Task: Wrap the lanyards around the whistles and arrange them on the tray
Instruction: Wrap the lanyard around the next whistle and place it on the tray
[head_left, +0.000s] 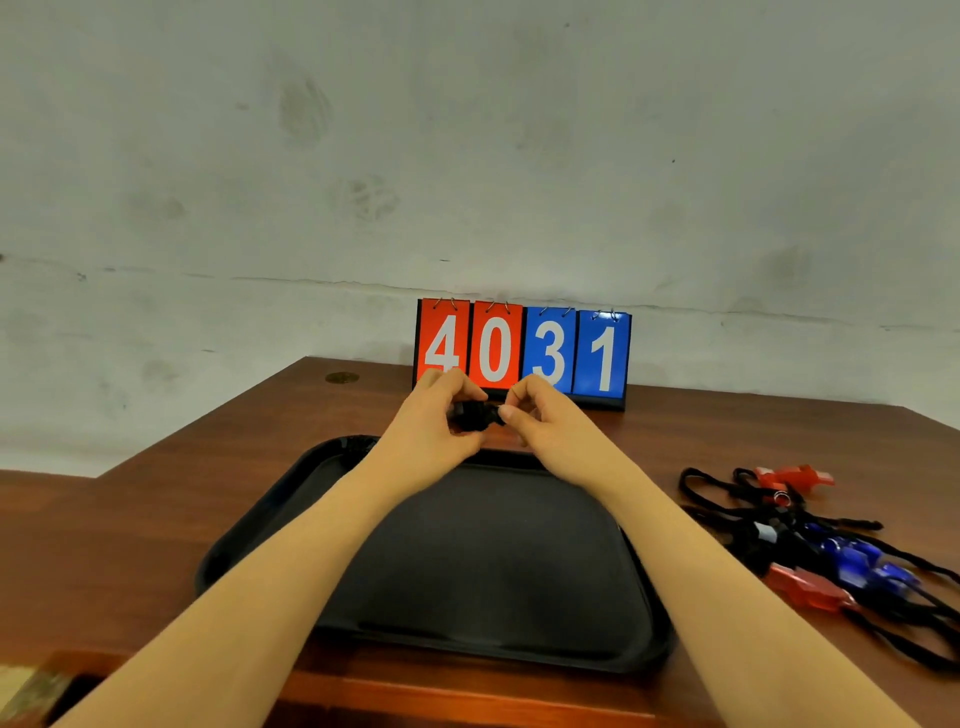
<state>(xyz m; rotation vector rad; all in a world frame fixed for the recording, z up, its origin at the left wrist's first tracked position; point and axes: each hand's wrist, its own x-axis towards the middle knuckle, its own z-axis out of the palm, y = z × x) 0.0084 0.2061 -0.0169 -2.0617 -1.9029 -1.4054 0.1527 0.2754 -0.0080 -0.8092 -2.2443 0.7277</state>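
Both my hands are raised above the far edge of the black tray (488, 571). My left hand (436, 421) grips a small black whistle (471, 415) with black lanyard cord bundled on it. My right hand (540, 415) pinches the whistle's right end between thumb and fingers. Much of the whistle is hidden by my fingers. The tray holds nothing that I can see.
A pile of red whistles (795, 475) and blue whistles (857, 564) with tangled black lanyards (727, 499) lies on the brown table (156, 519) to the right of the tray. A flip scoreboard (522, 351) reading 4031 stands at the back against the wall.
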